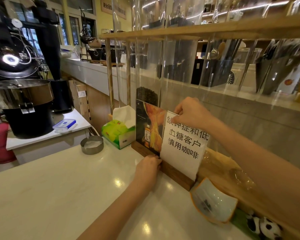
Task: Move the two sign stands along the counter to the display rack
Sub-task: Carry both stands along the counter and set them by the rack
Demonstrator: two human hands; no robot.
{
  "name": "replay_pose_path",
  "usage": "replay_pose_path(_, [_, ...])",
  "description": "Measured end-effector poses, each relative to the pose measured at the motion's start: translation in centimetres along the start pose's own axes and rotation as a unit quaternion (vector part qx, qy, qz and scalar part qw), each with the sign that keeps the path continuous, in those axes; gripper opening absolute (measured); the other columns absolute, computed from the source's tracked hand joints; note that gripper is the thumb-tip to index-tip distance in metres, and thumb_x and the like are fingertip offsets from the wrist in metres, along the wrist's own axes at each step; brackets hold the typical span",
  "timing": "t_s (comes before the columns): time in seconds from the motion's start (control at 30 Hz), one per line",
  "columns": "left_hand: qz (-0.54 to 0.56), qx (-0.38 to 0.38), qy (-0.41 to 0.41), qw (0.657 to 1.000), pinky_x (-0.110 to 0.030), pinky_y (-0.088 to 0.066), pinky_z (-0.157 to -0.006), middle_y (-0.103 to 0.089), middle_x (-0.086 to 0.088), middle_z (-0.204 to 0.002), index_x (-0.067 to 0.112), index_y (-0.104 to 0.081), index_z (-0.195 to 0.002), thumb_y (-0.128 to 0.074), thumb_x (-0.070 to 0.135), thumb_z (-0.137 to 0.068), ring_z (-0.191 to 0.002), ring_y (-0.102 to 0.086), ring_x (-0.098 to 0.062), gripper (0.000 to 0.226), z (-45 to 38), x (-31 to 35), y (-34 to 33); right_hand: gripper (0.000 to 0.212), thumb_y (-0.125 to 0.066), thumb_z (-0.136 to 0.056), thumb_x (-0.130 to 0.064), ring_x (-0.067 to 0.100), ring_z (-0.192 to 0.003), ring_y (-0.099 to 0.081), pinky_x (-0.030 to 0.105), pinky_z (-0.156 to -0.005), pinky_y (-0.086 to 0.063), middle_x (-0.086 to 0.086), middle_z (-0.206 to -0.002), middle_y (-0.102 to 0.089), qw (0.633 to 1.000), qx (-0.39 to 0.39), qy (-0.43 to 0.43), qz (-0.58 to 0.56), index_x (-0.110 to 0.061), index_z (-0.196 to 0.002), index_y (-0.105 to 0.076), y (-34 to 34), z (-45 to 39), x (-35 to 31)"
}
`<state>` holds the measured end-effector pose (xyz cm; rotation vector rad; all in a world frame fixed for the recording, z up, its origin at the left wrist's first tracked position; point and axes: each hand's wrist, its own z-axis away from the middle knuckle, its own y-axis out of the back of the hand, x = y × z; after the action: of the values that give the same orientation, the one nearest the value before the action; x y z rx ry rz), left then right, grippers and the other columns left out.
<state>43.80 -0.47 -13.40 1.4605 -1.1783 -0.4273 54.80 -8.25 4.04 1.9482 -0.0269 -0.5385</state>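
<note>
Sign stands (177,146) overlap (rear one half hidden); right hand (190,113) pinches the top, left hand (148,168) fingers curl on the wooden base (177,175).

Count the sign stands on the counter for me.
2. The white text sign stand is nearer, right hand on its top; the bottle poster sign stand sits just behind it, beside the tissue pack.

left hand (148,168) low, fingers curled, right hand (190,114) raised, pinching
</note>
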Motion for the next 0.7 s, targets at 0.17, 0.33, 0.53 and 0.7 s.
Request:
replay_pose_path(0.17, [-0.009, 0.003, -0.012, 1.000, -0.030, -0.041, -0.104, -0.058, -0.005, -0.131, 0.013, -0.058, -0.122, -0.042, 0.012, -0.091, -0.125, -0.048, -0.020, 0.035, 0.3, 0.1, 0.1, 0.022, -0.069, -0.076, -0.013, 0.011, -0.062, -0.059, 0.011, -0.043, -0.045, 0.016, -0.094, -0.072, 1.000, 0.003, 0.009, 0.025, -0.001, -0.095, -0.068, 0.0, 0.3, -0.2])
replay_pose_path(0.33, [0.011, -0.025, -0.015, 1.000, -0.028, -0.042, -0.100, -0.063, -0.010, -0.121, 0.008, -0.063, -0.115, -0.043, 0.013, -0.091, -0.118, -0.053, -0.023, 0.031, 0.5, 0.1, 0.8, 0.023, -0.065, -0.080, -0.015, 0.024, -0.081, -0.067, 0.024, -0.059, -0.054, 0.015, -0.097, -0.070, 0.997, -0.014, 0.026, 0.071, -0.001, -0.099, -0.065, 0.0, 0.5, -0.7])
replay_pose_path(0.53, [0.009, -0.098, -0.001, 0.995, -0.031, -0.042, -0.095, -0.060, -0.012, -0.121, 0.006, -0.058, -0.116, -0.048, 0.024, -0.089, -0.114, -0.053, -0.025, 0.034, 1.0, 1.0, 2.2, 0.011, -0.051, -0.087, -0.012, 0.026, -0.068, -0.058, 0.030, -0.052, -0.044, 0.017, -0.087, -0.066, 0.975, 0.010, 0.040, 0.218, -0.006, -0.078, -0.053, -0.6, 1.5, -1.9])
replay_pose_path(0.7, [-0.006, -0.110, 0.001, 0.994, -0.037, -0.036, -0.108, -0.040, -0.008, -0.145, 0.016, -0.035, -0.138, -0.053, 0.030, -0.088, -0.133, -0.037, -0.024, 0.055, 3.4, 0.7, 4.1, 0.040, -0.050, -0.089, -0.023, 0.028, -0.108, -0.052, 0.033, -0.081, -0.043, 0.015, -0.124, -0.054, 0.990, 0.074, 0.045, 0.114, -0.006, -0.125, -0.043, -1.8, 3.3, -3.0])
